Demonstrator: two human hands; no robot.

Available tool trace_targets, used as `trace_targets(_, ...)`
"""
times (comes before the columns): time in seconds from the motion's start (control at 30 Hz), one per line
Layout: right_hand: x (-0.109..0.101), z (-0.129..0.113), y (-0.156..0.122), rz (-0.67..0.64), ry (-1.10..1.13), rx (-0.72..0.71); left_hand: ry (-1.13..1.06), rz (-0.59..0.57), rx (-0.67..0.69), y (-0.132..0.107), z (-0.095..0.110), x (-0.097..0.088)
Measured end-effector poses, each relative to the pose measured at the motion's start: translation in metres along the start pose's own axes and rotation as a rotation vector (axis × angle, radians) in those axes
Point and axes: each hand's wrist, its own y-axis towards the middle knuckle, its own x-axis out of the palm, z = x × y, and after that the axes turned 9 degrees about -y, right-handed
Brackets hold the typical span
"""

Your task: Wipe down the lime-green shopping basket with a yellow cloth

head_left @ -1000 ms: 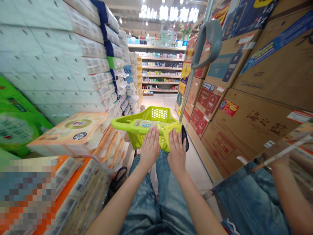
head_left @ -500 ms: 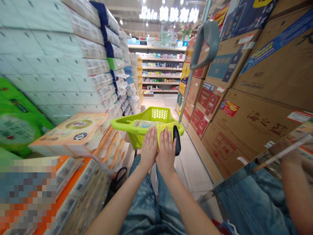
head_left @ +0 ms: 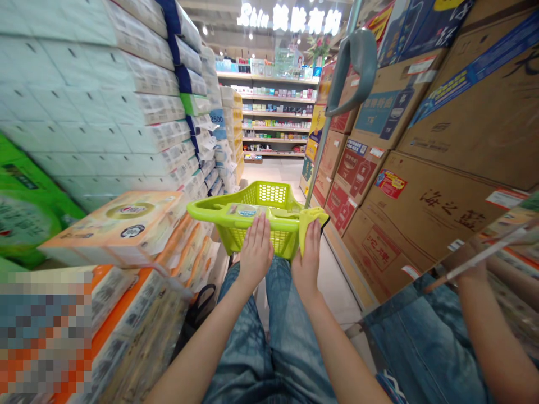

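Observation:
A lime-green plastic basket (head_left: 286, 235) with perforated walls stands in front of my knees. My left hand (head_left: 256, 244) lies on its near rim with the fingers stretched out flat, beside a clear label holder (head_left: 243, 210). At the basket's near right corner, my right hand (head_left: 308, 258) presses a yellow cloth (head_left: 311, 216) with a dark edge over the rim. The fingers are close together on the cloth, and part of the cloth is hidden beneath them.
A grey pole with a loop handle (head_left: 365, 73) rises behind the basket's right side. Stacked tissue packs (head_left: 155, 120) line the left, with an orange tissue pack (head_left: 122, 221) lower down. Cardboard cartons (head_left: 379, 241) wall the right. A mirror-like panel (head_left: 421, 331) stands at lower right.
My right hand has slid right along the rim with the yellow cloth, away from my left hand. My left hand stays on the near rim.

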Motion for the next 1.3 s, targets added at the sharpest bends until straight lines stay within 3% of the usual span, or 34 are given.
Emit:
trace_targets(0.13,0.015,-0.039,-0.002,-0.102,-0.157,-0.108,-0.012,0.007,-0.004,-0.001,-0.005,0.001)
trace_targets(0.23,0.02,-0.05,-0.007,-0.128,-0.209,-0.155,-0.018,-0.008,-0.003,-0.002,-0.009,-0.001)
trace_targets(0.4,0.001,-0.014,-0.006,-0.146,-0.213,-0.217,-0.024,-0.021,0.016,-0.002,-0.008,-0.004)
trace_targets(0.5,-0.014,0.009,0.002,-0.129,-0.176,-0.153,-0.017,-0.015,0.015,-0.001,-0.005,-0.002)
trace_targets(0.57,-0.017,0.012,0.008,-0.106,-0.136,-0.086,-0.025,-0.008,0.002,0.0,-0.002,-0.001)
trace_targets(0.7,-0.002,-0.015,0.01,-0.075,-0.156,-0.031,-0.034,-0.001,-0.02,0.0,-0.001,0.001)
trace_targets(0.8,0.012,-0.042,0.004,-0.117,-0.211,-0.104,-0.019,-0.001,-0.014,-0.002,-0.005,0.001)
trace_targets(0.9,0.015,-0.05,-0.001,-0.157,-0.229,-0.164,-0.014,0.002,0.006,-0.002,-0.009,0.0)
trace_targets(1.07,-0.004,-0.01,0.001,-0.166,-0.246,-0.215,-0.039,-0.004,0.018,-0.001,-0.006,-0.001)
trace_targets(1.2,-0.015,0.025,0.012,-0.117,-0.151,-0.089,-0.038,-0.006,-0.004,0.0,-0.001,-0.002)
trace_targets(1.3,-0.011,0.025,0.015,-0.059,-0.06,0.002,-0.053,-0.008,-0.009,0.0,-0.001,-0.002)
